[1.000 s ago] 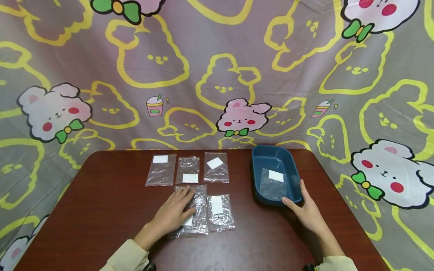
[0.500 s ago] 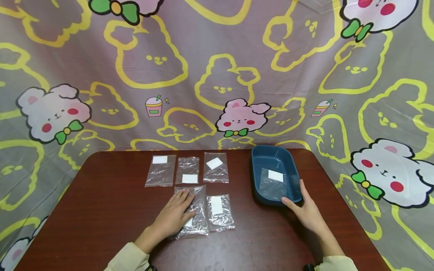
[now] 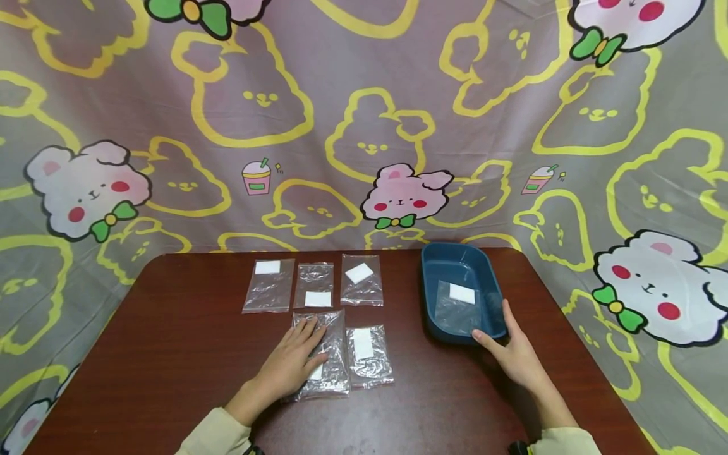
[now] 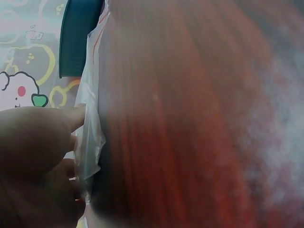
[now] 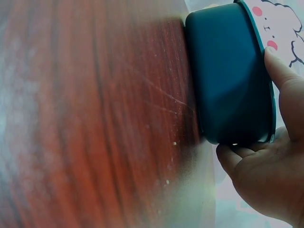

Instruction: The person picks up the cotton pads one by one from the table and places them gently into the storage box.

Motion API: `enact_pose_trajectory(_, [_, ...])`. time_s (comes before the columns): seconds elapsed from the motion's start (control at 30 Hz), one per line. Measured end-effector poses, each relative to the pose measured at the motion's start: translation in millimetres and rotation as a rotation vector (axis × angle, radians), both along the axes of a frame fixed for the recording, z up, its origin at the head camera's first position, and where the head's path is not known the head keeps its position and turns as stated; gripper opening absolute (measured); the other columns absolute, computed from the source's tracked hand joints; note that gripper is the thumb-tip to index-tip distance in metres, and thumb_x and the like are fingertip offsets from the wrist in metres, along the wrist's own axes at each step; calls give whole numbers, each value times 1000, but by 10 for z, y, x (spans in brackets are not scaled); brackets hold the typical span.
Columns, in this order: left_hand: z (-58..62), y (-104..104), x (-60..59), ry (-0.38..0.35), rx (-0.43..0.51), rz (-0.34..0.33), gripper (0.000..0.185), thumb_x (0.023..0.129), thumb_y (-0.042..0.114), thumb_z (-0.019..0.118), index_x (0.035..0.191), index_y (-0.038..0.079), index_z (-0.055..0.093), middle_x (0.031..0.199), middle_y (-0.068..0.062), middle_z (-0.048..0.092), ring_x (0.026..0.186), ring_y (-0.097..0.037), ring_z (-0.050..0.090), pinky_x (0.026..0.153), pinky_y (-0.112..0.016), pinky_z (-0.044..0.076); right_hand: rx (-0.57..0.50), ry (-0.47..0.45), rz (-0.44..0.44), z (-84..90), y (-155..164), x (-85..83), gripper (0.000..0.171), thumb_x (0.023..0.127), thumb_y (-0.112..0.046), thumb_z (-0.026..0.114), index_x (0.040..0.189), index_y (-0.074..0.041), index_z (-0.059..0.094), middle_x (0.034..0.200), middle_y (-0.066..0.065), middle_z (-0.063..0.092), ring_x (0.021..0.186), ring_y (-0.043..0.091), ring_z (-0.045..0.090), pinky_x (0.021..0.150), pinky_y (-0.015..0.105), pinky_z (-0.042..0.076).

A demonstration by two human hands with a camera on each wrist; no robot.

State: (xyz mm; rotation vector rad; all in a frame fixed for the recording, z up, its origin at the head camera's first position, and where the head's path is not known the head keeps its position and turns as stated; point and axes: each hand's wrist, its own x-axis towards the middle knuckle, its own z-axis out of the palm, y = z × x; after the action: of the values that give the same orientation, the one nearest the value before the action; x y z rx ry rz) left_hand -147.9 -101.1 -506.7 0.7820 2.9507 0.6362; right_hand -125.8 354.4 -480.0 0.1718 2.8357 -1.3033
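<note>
Under your left hand [image 3: 284,363]: a large, clear, crinkled plastic bag [image 3: 335,354] lay flat on the glossy red-brown wooden table [image 3: 170,341].
Large bag's handling: it looked light, limp and slick, more apt to slide or crease than to break; its loose edge right of your thumb seemed the handiest place to pinch.
Left hand's pose: you rested it palm down, fingers stretched away from you, thumb spread right, grasping nothing.
Blue tray: the deep, round-cornered blue plastic tray [image 3: 455,268] sat at your right hand [image 3: 517,357]; it looked stiff, smooth and fairly light, with its rim probably the surest hold.
Right hand's pose: you gripped the tray's near right corner, thumb at the near rim, fingers round the right side.
Inside the tray: a flat, clear plastic bag with a white rectangle [image 3: 462,294] lay left of your right hand, likely just as flimsy.
Beside the large bag: a smaller clear plastic bag [image 3: 370,373] lay right of your left hand.
</note>
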Motion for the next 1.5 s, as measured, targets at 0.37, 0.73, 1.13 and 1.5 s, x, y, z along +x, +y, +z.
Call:
enact_pose_trajectory(0.37, [-23,13,-1,19,12,3,52,105,26,53,148,-2,46,157,-24,32,147,-42,26,119,-56,19,0,9,-2,-1,-1,-1,110,93,-46,70,160,-16,-11,166,24,2,148,51,11,111,72,18])
enact_pose_trajectory(0.73, [-54,30,4,71,75,16,44,101,12,59,141,-5,53,152,-24,41,143,-42,35,117,-56,25,-2,11,5,-4,5,3,110,93,-48,69,160,-16,-12,166,23,1,148,51,11,110,72,19])
enact_pose_trajectory(1.13, [-61,32,8,79,137,37,41,100,7,60,139,-4,56,150,-23,45,140,-41,40,116,-56,27,-9,20,12,5,6,8,109,93,-47,70,160,-17,-12,166,23,0,148,49,9,111,72,18])
enact_pose_trajectory(1.5, [-51,42,8,89,140,30,38,100,4,58,137,-6,57,148,-24,47,139,-41,41,115,-57,28,-2,26,9,-2,8,9,110,93,-47,70,160,-17,-12,166,23,1,148,49,10,111,71,19])
